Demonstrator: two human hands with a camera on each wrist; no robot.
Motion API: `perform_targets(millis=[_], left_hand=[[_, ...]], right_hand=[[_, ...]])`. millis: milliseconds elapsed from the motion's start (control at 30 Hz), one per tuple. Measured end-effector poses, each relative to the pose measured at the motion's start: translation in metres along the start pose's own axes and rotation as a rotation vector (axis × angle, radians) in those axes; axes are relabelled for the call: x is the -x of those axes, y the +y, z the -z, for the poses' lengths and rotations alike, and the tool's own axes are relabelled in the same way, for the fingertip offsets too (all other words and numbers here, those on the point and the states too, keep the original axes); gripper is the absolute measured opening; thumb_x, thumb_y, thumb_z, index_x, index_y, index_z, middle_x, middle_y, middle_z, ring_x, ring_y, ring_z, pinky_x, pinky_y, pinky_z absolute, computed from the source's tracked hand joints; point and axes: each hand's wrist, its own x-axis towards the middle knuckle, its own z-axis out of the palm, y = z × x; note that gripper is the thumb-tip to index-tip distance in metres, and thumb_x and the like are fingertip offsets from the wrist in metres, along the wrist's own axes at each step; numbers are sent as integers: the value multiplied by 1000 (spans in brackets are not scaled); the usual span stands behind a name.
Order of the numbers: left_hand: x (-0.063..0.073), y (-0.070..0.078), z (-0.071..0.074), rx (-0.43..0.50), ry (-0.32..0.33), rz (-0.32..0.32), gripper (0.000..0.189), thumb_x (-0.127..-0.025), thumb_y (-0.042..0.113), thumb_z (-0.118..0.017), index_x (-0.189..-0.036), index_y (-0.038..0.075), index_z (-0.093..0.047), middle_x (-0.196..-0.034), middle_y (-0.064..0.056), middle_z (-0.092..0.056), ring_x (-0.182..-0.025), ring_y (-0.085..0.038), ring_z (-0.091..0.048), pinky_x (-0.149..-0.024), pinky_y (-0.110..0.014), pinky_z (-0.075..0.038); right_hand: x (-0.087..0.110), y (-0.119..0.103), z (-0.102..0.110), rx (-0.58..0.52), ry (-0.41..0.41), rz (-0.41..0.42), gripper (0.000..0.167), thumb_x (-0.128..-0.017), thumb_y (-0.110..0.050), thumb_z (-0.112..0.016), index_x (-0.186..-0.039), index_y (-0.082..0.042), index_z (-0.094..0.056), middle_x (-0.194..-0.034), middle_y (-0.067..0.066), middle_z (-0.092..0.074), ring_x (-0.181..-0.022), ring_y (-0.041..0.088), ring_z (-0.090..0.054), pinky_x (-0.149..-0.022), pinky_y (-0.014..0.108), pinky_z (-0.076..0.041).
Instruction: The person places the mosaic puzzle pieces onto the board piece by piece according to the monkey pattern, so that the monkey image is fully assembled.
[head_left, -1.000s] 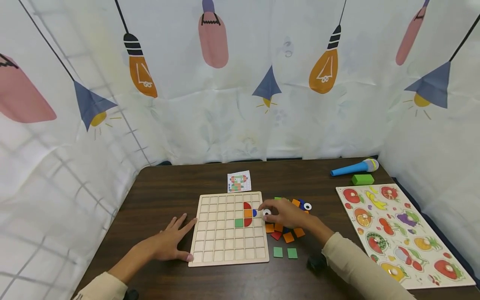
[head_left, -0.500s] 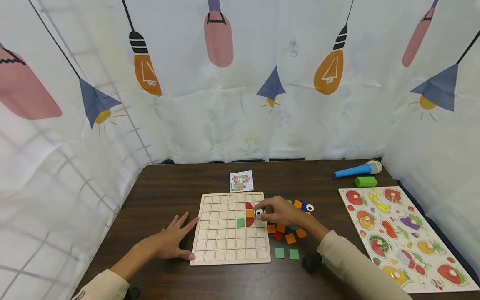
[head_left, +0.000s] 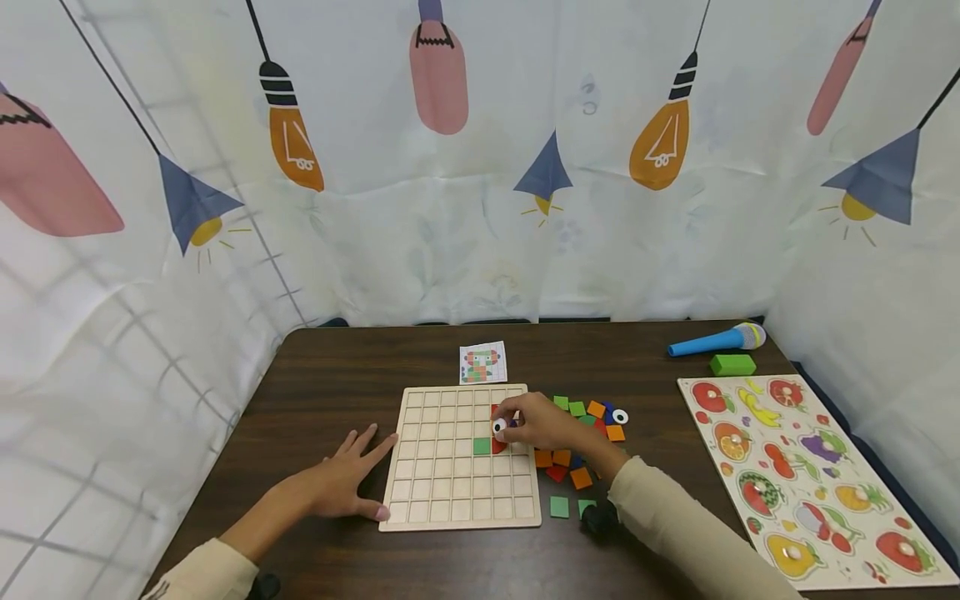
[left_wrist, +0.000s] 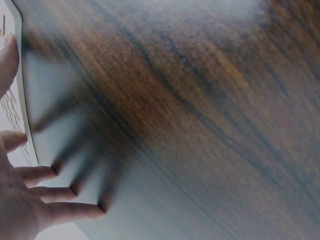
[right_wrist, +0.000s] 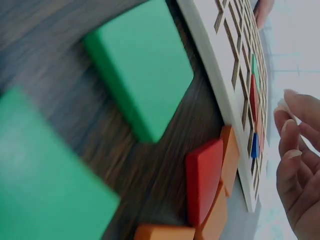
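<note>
A pale wooden grid board (head_left: pixel 435 492) lies on the table. My right hand (head_left: pixel 543 423) is over its upper right cells and pinches a small white disc with a black dot, like an eye (head_left: pixel 499 426). In the right wrist view the disc (right_wrist: pixel 284 106) shows as a thin white edge between thumb and finger. Beneath the hand are red pieces (head_left: pixel 498 447), partly hidden, with a green square (head_left: pixel 482 446) at their left. A blue piece (right_wrist: pixel 255 145) shows in the right wrist view. My left hand (head_left: pixel 337 483), fingers spread, touches the board's left edge.
Loose orange, red, green and blue pieces (head_left: pixel 581 477) lie right of the board, with another eye disc (head_left: pixel 619 417). A picture card (head_left: pixel 483 363) sits behind the board. Farther right are a fruit puzzle board (head_left: pixel 817 475), a green block (head_left: pixel 732 364) and a toy microphone (head_left: pixel 716 338).
My right hand has moved left from beside the board's right edge to over the red pieces, carrying the eye disc. My left hand has stayed at the board's left edge.
</note>
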Motion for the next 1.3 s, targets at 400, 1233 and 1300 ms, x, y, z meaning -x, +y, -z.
perform_targets(millis=[400, 1233, 1300], left_hand=[[0, 0, -1, -1, 1, 7, 111, -78, 60, -78, -162, 15, -20, -164, -31, -9, -145, -64, -10, -92, -87, -25], [0, 1, 0, 13, -7, 8, 109, -79, 59, -77, -161, 14, -21, -164, -31, -9, -145, -64, -10, -93, -87, -25], [0, 1, 0, 13, -7, 8, 109, -79, 59, -77, -161, 15, -21, -164, -31, -9, -144, -64, -10, -93, -87, -25]], right_hand=[[-17, -7, -12, 16, 40, -58, 21, -92, -17, -74, -112, -8, -74, -82, -5, -64, -74, 9, -54, -66, 23, -45], [-27, -9, -22, 98, 93, -131, 15, -90, -23, -77, -103, -16, -80, -78, -10, -64, -70, 6, -54, -62, 24, -44], [-28, -9, -22, 113, 94, -135, 15, -90, -24, -77, -103, -17, -80, -79, -11, -65, -71, 6, -54, -63, 25, -44]])
